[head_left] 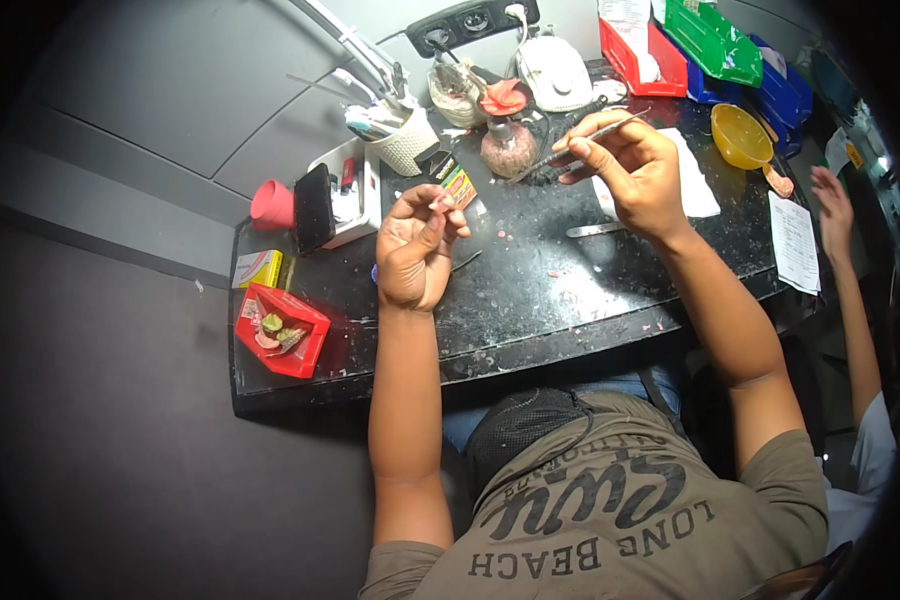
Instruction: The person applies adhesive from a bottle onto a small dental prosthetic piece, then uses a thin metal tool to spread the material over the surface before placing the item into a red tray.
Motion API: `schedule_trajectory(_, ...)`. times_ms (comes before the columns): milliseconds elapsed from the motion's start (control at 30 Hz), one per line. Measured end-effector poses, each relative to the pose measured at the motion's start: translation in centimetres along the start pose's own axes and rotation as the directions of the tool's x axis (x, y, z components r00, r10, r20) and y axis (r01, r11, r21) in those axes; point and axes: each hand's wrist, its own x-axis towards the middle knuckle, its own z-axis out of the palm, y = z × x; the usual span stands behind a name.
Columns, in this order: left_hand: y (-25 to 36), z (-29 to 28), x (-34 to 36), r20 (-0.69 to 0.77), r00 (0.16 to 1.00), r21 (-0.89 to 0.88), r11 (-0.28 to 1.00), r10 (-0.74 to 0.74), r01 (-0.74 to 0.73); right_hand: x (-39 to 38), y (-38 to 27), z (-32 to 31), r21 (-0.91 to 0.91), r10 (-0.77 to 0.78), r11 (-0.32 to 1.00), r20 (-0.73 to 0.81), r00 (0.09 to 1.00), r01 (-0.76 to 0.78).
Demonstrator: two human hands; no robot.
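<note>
Raised over the dark worktop (515, 300), my left hand (415, 250) pinches a small pale piece (442, 202) between its fingertips; its exact shape is too small to tell. A small green-and-orange packet (462, 183) lies just beyond those fingers. My right hand (635, 175), higher and to the right, grips a slim metal tool (538, 168), angled down toward the left. Behind that tool stands a round glass container (506, 152) with pink contents. A white paper sheet (705, 195) lies under my right hand, and a metal spatula (590, 230) rests by it.
At left are a red bin (280, 355), pink cup (272, 205) and white box (355, 218). Behind stand a tool holder (405, 148), white device (555, 80) and coloured bins (710, 45). At right are a yellow bowl (738, 138), printed paper (792, 240) and another person's hand (832, 210).
</note>
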Motion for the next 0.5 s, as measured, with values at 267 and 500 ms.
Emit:
schedule_trajectory(267, 0.37, -0.15, -0.27, 0.114, 0.993, -0.328, 0.945, 0.032, 0.007, -0.11, -0.04, -0.05, -0.006, 0.024, 1.0, 0.004, 1.0, -0.024)
schedule_trajectory(500, 0.36, -0.15, -0.42, 0.21, 0.974, -0.43, 0.903, 0.089, 0.01, -0.13, -0.26, -0.04, -0.032, 0.035, 0.999, 0.01, 0.999, -0.035)
